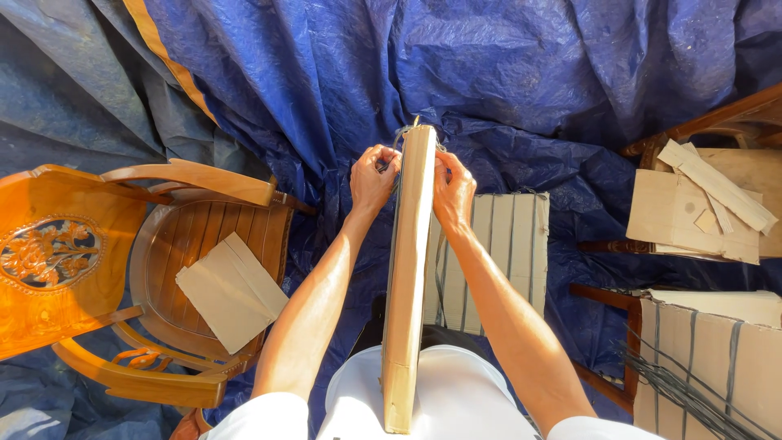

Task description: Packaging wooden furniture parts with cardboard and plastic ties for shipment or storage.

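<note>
The cardboard-wrapped panel [410, 277] stands on edge between the person's knees, a long flat slab in plain brown card running up to both hands. The left hand [373, 178] is clenched at its top edge, pinching a thin dark strap [397, 140] that loops over the end. The right hand [453, 191] presses against the other side of the top, fingers curled on the card and the strap. Below lies a crinkled blue tarp [505, 73]. To the left stands a glossy carved wooden chair [90, 269] with a slatted round seat holding a folded cardboard sheet [230, 291]. A strapped cardboard bundle [501, 253] lies just beside the panel, and cardboard scraps [700, 204] sit at the right.
</note>
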